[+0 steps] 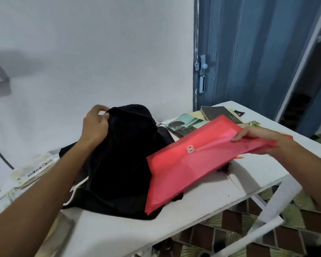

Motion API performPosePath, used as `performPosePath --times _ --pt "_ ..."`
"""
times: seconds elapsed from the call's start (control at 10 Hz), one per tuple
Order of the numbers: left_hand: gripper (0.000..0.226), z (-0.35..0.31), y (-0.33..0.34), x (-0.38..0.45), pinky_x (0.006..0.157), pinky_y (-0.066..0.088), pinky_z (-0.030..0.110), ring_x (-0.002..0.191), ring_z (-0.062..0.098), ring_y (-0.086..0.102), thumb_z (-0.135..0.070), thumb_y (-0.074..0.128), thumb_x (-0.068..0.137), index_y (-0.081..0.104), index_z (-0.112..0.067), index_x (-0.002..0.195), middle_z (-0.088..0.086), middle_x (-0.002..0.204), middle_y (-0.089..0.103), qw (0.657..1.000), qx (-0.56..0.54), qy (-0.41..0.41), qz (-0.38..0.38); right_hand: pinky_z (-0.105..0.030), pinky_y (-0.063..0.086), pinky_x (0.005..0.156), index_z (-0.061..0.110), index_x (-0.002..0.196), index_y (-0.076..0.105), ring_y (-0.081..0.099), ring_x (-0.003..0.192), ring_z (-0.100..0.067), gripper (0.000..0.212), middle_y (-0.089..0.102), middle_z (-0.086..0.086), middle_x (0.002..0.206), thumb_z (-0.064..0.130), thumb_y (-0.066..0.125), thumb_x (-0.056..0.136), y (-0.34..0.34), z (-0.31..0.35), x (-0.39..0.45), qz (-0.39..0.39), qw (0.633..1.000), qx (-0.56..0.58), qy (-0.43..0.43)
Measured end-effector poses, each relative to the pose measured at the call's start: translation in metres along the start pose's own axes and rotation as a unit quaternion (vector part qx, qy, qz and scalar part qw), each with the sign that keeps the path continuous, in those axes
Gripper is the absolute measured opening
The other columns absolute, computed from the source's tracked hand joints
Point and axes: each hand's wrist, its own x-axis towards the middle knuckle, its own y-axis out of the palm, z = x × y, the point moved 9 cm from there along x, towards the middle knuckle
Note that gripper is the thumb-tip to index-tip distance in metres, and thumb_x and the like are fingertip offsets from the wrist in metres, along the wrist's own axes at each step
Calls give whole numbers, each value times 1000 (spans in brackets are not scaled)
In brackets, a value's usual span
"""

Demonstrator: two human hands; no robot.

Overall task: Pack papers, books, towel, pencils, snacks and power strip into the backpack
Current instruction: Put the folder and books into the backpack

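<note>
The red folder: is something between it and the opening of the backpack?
Nothing visible: the red folder leans on the black backpack, whose top the left hand grips; the opening itself cannot be seen.

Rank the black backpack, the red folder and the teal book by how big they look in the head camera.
1. black backpack
2. red folder, not far behind, and nearer the camera
3. teal book, partly hidden behind the folder

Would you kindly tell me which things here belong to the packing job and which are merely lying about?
Job: black backpack, red folder, books, left hand, right hand.
Lying about: blue door, white table, white cord.
</note>
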Motion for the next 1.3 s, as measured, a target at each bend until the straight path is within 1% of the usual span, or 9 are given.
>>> performPosePath --times 0.2,0.3,0.4,0.5,0.6,0.7,0.9,1.0,1.3 --pt "20 -37 16 -16 66 35 32 76 36 54 -2 47 80 66 -11 80 11 84 51 956 223 189 28 -27 57 49 -4 76 54 66 52 -28 9 63 -18 64 -10 48 78 44 39 -10 72 995 74 5" --pt "23 -18 47 -32 69 42 42 95 37 50 -24 53 87 65 -5 92 17 104 49 914 360 173 78 -25 48 67 -6 82 56 61 68 -31 48 67 -22 74 3 82 42 42 46 -4 78 996 43 8" --pt "76 19 77 -52 69 43 38 105 29 42 -75 56 69 55 -9 106 11 116 41 827 524 140 150 -25 40 68 -6 82 58 62 72 -31 75 68 -22 78 6 87 13 33 42 9 88 995 28 24" --pt "112 61 96 -75 74 37 39 108 28 37 -94 51 45 47 -10 118 11 125 33 752 616 108 207 -25 44 63 -8 86 56 61 70 -33 69 68 -22 75 7 87 26 36 47 -3 72 997 15 21" --pt "119 92 103 -80 86 42 50 119 33 35 -92 54 46 41 -9 129 13 134 31 745 617 69 244 -22 52 41 -8 86 52 67 49 -30 12 66 -20 61 -4 57 76 50 56 -23 54 998 14 6" --pt "94 102 105 -74 89 43 52 118 32 44 -77 64 61 47 -14 128 10 130 44 749 602 28 275 -20 44 31 -6 83 51 62 39 -26 12 62 -17 50 -8 42 88 47 55 -26 18 1000 20 -9" --pt "24 93 125 -87 80 53 40 88 24 64 -28 61 77 62 -17 99 1 93 65 769 561 51 301 -21 45 32 -6 83 52 62 39 -25 11 62 -17 50 -7 42 89 51 52 -38 9 1000 23 10" --pt "17 88 121 -81 64 48 29 80 22 64 -26 64 78 58 -15 90 1 84 64 797 530 71 282 -21 44 31 -6 84 52 62 38 -25 12 62 -17 50 -6 42 91 50 51 -42 10 999 28 15" --pt "35 49 70 -19 78 48 39 99 36 61 -23 65 72 58 -10 104 15 105 63 872 439 41 211 -25 53 41 -2 79 51 67 47 -25 19 62 -17 54 -10 37 89 72 54 -33 30 994 101 8"
